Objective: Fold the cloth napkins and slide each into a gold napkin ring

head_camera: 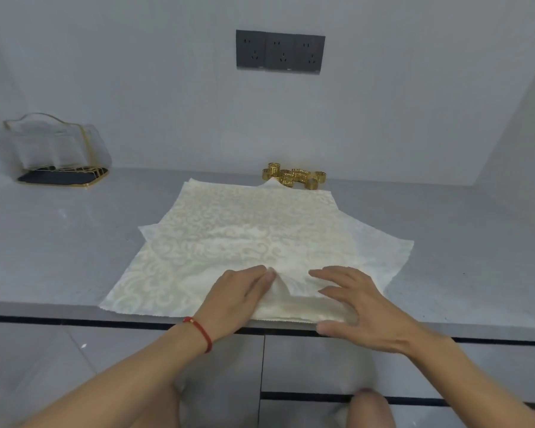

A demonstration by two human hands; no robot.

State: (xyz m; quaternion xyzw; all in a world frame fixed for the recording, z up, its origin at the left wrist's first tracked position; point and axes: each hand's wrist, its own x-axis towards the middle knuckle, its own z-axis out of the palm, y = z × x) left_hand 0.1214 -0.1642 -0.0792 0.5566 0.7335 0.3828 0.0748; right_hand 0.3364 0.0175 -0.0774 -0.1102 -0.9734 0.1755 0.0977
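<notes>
While the left hand [240, 296] pinches the napkin [229, 236]'s near edge — cloth running away — right hand [355, 301] presses flat.

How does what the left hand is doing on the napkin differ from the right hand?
The left hand pinches up a fold of the top napkin; the right hand lies flat with fingers spread, pressing the cloth down. The left wrist wears a red string bracelet; the right wrist is bare. Both hands work at the napkin's near edge, by the counter front.
</notes>
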